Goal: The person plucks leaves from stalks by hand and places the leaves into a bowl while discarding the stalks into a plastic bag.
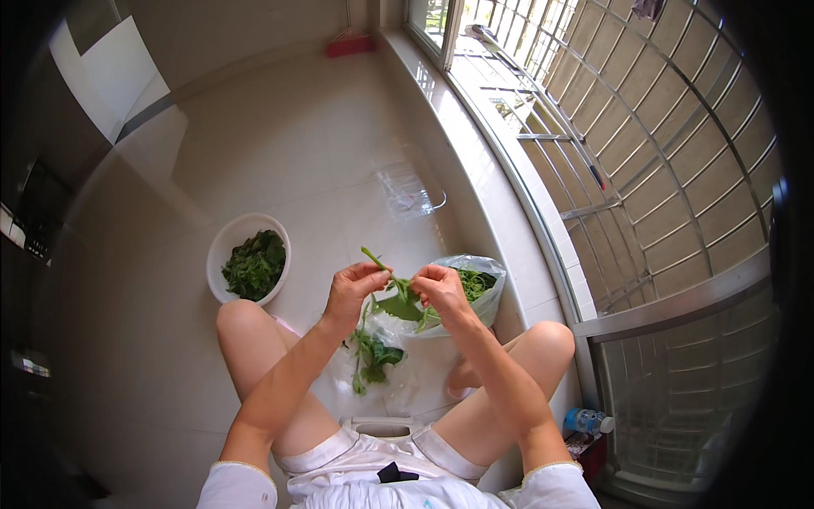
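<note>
Between my two hands a leafy green stem (398,293) is stretched, its cut tip sticking up past my left fingers. My left hand (356,287) pinches the stem near that tip. Close beside it, my right hand (438,287) pinches the stem on its other side, with a broad leaf hanging below. Under my hands a loose bunch of greens (373,356) lies on a clear plastic sheet or bag on the floor. Just past my right hand stands an open plastic bag (496,293) filled with green stems, partly hidden by that hand.
A white bowl (215,270) of picked leaves (257,265) stands by my left knee. Farther off lies a clear plastic container (409,191). A raised ledge and barred window run along the right. A bottle (585,421) rests near my right thigh, and a red dustpan (350,46) is at the far wall.
</note>
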Demonstrator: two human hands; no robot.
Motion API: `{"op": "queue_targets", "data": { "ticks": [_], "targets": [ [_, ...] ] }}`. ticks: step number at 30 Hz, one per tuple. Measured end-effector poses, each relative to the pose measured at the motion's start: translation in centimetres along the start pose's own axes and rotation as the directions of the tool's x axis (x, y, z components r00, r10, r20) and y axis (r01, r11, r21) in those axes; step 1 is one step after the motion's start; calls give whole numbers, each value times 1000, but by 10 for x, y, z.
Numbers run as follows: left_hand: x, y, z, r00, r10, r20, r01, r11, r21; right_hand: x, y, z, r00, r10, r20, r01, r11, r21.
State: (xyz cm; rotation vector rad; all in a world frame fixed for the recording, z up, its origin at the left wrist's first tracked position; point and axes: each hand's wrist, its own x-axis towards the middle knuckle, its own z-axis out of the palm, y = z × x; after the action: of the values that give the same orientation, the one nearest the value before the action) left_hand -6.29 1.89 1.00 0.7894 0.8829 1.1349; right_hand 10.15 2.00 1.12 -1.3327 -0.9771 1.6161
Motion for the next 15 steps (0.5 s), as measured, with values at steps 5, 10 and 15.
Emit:
{"op": "queue_targets", "data": {
  "ticks": [5, 10, 15],
  "targets": [
    [7, 23, -15, 994, 50, -101, -68, 981, -181, 3, -2, -19, 994, -84, -69, 76, 991, -112],
    [14, 60, -45, 934, 247, -258, -304, 929, -211, 12, 18, -54, 923, -326, -206, 154, 801, -579],
    [13, 71, -58, 913, 314, -260, -301, 949, 87, 25, 43, -91, 867, -452, -210, 69, 525, -848]
  ]
}}
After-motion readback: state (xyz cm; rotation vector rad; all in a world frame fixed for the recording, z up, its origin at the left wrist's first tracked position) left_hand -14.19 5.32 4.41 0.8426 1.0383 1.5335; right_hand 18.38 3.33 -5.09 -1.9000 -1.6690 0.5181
